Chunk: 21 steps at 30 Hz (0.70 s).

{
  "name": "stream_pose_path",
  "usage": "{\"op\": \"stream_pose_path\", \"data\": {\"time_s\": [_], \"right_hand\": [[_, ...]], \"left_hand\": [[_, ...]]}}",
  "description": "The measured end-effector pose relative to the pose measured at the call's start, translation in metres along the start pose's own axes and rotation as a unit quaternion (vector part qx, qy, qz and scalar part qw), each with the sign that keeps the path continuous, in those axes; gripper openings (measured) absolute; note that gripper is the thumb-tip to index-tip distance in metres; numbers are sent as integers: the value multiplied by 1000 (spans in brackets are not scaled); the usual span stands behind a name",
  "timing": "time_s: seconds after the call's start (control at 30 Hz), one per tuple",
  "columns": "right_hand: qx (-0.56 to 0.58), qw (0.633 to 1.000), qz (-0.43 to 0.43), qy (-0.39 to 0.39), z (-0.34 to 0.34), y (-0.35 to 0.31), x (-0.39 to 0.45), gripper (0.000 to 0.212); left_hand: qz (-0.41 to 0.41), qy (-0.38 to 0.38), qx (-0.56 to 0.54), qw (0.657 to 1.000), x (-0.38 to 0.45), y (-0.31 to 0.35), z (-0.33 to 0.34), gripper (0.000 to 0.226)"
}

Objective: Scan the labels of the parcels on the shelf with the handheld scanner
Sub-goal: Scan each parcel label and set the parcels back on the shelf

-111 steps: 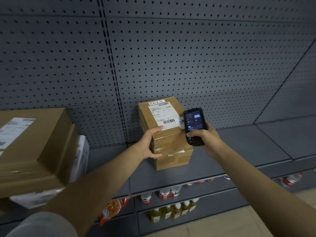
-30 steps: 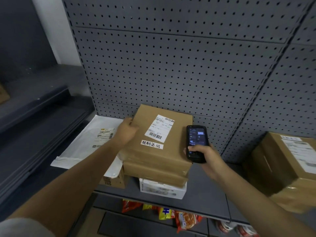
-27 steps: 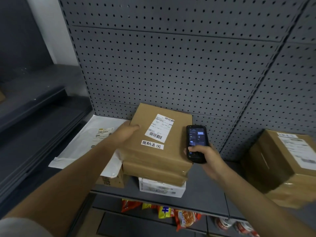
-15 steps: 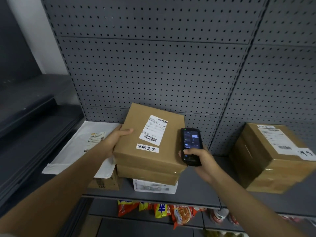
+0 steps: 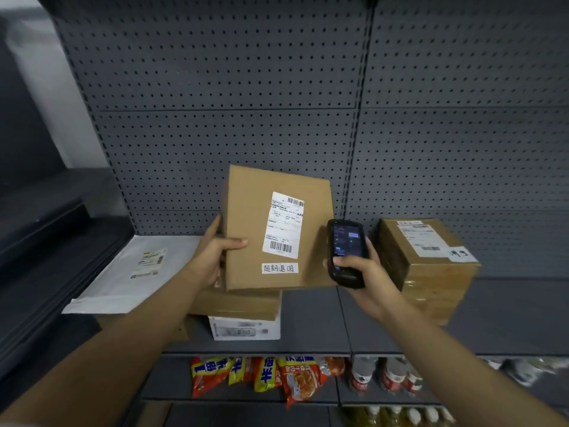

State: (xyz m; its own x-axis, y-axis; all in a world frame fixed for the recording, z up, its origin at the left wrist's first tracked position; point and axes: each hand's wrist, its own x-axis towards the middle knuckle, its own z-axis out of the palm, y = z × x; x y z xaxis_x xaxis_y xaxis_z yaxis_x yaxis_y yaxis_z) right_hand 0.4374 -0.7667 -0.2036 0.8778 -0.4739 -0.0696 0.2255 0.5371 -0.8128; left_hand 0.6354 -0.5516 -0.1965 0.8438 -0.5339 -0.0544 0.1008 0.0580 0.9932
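Observation:
My left hand (image 5: 212, 251) grips the left edge of a flat brown parcel (image 5: 249, 217) and holds it tilted up, its white barcode label (image 5: 284, 224) facing me. A small white strip with handwriting (image 5: 279, 268) sits below the label. My right hand (image 5: 360, 272) holds the black handheld scanner (image 5: 345, 251) just right of the parcel, screen lit and facing me. Under the raised parcel lie another brown box (image 5: 240, 305) and a white box (image 5: 246, 329). A taped brown box (image 5: 431, 272) with a label stands to the right.
A white mailer bag (image 5: 123, 278) with a label lies on the grey shelf (image 5: 311, 318) at the left. Grey pegboard (image 5: 231, 103) backs the shelf. Snack bags (image 5: 264, 375) and bottles (image 5: 388, 377) fill the lower shelf. A dark shelf unit (image 5: 46, 241) stands at the left.
My left hand has lifted the flat parcel off the stack and tipped it upright toward me. The scanner stays beside it. The view has shifted right.

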Motion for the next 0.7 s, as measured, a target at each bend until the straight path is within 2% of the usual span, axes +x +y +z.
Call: {"op": "stream_pose_path", "data": {"time_s": [0.17, 0.27, 0.4, 0.5, 0.7], "right_hand": [[-48, 999, -6, -14, -32, -28, -57, 80], [-57, 998, 14, -37, -45, -38, -89, 90], [-57, 995, 45, -75, -56, -47, -128, 77], [-54, 991, 92, -83, -61, -53, -148, 66], [-69, 988, 116, -74, -62, -59, -164, 68]], "left_hand": [[15, -10, 6, 1000, -40, -8, 63, 113], [12, 2, 11, 1000, -60, -14, 93, 113], [4, -14, 17, 1000, -75, -19, 116, 121], [9, -11, 27, 1000, -81, -20, 131, 118], [6, -19, 24, 1000, -81, -20, 145, 122]]}}
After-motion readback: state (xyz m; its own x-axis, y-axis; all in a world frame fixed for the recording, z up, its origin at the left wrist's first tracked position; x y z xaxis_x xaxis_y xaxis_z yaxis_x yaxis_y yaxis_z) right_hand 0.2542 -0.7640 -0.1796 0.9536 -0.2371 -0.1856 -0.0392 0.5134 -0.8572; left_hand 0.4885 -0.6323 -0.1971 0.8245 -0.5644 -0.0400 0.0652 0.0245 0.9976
